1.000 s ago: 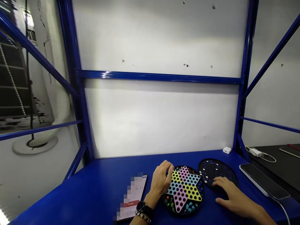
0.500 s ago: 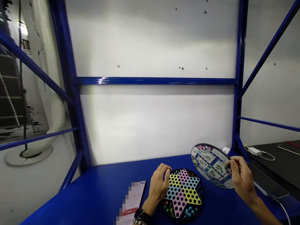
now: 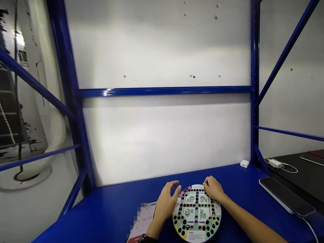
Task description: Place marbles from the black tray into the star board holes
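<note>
A round game board (image 3: 196, 213) with a printed cross track and many black holes lies flat on the blue table (image 3: 106, 216), covering the star board seen before. My left hand (image 3: 165, 201) rests at its left rim, fingers curled loosely and apart. At the board's far right rim my right hand (image 3: 213, 188) has its fingers pressed on the edge.
A phone (image 3: 140, 225) lies left of the board by my left wrist. Another phone with a cable (image 3: 285, 196) lies at the right. A small white charger box (image 3: 244, 163) sits by the back wall. Blue rack posts (image 3: 254, 84) frame the table.
My right hand carried the round lid from the right and laid it printed side up over the star board. The left hand stayed at the board's left edge.
</note>
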`<state>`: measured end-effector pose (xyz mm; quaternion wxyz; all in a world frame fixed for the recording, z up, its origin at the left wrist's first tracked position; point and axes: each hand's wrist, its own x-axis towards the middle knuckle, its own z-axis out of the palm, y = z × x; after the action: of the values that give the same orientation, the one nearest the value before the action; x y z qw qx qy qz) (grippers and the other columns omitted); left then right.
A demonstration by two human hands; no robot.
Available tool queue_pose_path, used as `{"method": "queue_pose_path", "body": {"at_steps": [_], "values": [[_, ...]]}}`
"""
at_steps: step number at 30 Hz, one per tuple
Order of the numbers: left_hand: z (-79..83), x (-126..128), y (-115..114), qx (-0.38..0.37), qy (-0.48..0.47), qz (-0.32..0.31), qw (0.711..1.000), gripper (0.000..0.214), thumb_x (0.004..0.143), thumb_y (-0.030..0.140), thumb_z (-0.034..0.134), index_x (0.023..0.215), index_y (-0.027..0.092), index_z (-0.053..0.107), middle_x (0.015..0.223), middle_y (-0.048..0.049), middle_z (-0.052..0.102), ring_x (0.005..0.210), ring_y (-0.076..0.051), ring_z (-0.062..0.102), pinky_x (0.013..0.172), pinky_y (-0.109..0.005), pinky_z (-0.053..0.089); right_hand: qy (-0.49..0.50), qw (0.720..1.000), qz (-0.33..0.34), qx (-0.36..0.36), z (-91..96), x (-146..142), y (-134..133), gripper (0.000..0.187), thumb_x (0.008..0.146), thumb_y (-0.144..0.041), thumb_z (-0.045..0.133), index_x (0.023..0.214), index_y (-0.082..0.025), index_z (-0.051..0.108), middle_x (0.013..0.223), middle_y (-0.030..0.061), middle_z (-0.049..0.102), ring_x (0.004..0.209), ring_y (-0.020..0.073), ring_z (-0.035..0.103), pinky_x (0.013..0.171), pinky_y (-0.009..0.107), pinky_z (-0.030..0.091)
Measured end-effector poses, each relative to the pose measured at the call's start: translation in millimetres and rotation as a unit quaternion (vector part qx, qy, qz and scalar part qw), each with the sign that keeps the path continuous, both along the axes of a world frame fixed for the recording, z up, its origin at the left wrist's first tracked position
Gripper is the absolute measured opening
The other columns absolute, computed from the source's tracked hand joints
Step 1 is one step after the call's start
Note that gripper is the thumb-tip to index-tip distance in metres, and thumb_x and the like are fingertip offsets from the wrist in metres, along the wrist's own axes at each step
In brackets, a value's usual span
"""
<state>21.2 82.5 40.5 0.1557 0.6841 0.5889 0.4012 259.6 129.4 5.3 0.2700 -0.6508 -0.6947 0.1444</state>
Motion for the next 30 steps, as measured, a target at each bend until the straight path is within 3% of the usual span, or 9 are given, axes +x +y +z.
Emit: {"method": "queue_pose_path", "body": {"at_steps": [2, 4, 6, 9, 13, 17, 23, 30], "values": [[-5.6, 9, -7, -0.032, 0.148, -0.014, 0.988, 0.054, 0.086, 0.049, 0.05, 0.13, 0.02, 0.064, 0.135, -0.012, 0.065, 0.128, -0.034, 0.056, 0.105, -0.048, 0.046, -0.048, 0.999, 0.01, 0.0, -1.9, -2, -3, 0.028, 0.098, -0.025, 0.041, 0.098, -0.019, 0.069, 0.11, 0.011, 0.07, 0.1, 0.0221, 0.065, 0.078, 0.029, 0.042], [-9.8, 18, -13, -0.085, 0.235, -0.033, 0.968, 0.058, 0.089, 0.045, 0.047, 0.141, 0.02, 0.057, 0.142, -0.0122, 0.061, 0.132, -0.033, 0.053, 0.107, -0.05, 0.044, -0.075, 0.997, 0.027, 0.01, -0.9, -4, -7, 0.032, 0.1, -0.024, 0.036, 0.102, -0.02, 0.068, 0.109, 0.0109, 0.069, 0.099, 0.0219, 0.065, 0.08, 0.03, 0.043], [-11.2, 24, -16, -0.11, 0.273, -0.04, 0.955, 0.058, 0.094, 0.043, 0.04, 0.147, 0.021, 0.052, 0.145, -0.0114, 0.059, 0.134, -0.032, 0.052, 0.109, -0.049, 0.043, -0.087, 0.994, 0.057, 0.018, 2.9, -7, -12, 0.033, 0.1, -0.026, 0.037, 0.107, -0.02, 0.069, 0.111, 0.0112, 0.069, 0.102, 0.023, 0.064, 0.085, 0.032, 0.044], [-10.1, 25, -17, -0.115, 0.299, -0.048, 0.946, 0.059, 0.098, 0.04, 0.032, 0.152, 0.021, 0.046, 0.148, -0.0106, 0.056, 0.136, -0.03, 0.051, 0.111, -0.049, 0.041, -0.094, 0.984, 0.149, 0.001, 10.9, -10, -18, 0.042, 0.1, -0.041, 0.04, 0.128, -0.021, 0.065, 0.132, 0.0134, 0.064, 0.125, 0.0304, 0.055, 0.105, 0.045, 0.039], [-10.9, 19, -14, -0.13, 0.305, -0.098, 0.939, 0.062, 0.1, 0.046, 0.031, 0.158, 0.024, 0.037, 0.163, -0.0076, 0.039, 0.149, -0.029, 0.037, 0.121, -0.051, 0.029, -0.114, 0.955, 0.265, -0.062, 17.7, -11, -23, 0.07, 0.098, -0.061, 0.037, 0.159, -0.026, 0.034, 0.164, 0.0116, 0.033, 0.149, 0.0373, 0.028, 0.119, 0.061, 0.018], [-16.8, 14, -10, -0.143, 0.293, -0.124, 0.937, 0.067, 0.098, 0.054, 0.036, 0.159, 0.027, 0.033, 0.167, -0.0046, 0.029, 0.153, -0.029, 0.028, 0.125, -0.053, 0.022, -0.113, 0.954, 0.262, -0.087, 20.2, -12, -27, 0.076, 0.097, -0.064, 0.036, 0.162, -0.026, 0.026, 0.168, 0.0099, 0.023, 0.153, 0.0362, 0.021, 0.12, 0.061, 0.016], [-23.8, 11, -6, -0.125, 0.244, -0.11, 0.955, 0.065, 0.095, 0.054, 0.042, 0.155, 0.029, 0.041, 0.163, -0.0038, 0.037, 0.151, -0.031, 0.034, 0.125, -0.053, 0.024, -0.078, 0.968, 0.225, -0.072, 21.0, -13, -30, 0.077, 0.094, -0.064, 0.043, 0.158, -0.022, 0.038, 0.162, 0.0128, 0.038, 0.15, 0.0356, 0.03, 0.121, 0.056, 0.022], [-17.4, 13, -10, -0.133, 0.246, -0.106, 0.954, 0.063, 0.095, 0.05, 0.043, 0.155, 0.031, 0.042, 0.162, -0.0033, 0.04, 0.15, -0.03, 0.036, 0.125, -0.051, 0.025, -0.052, 0.976, 0.204, -0.063, 18.4, -13, -30, 0.071, 0.093, -0.06, 0.045, 0.154, -0.023, 0.046, 0.157, 0.0114, 0.046, 0.147, 0.0348, 0.036, 0.121, 0.054, 0.024]]}}
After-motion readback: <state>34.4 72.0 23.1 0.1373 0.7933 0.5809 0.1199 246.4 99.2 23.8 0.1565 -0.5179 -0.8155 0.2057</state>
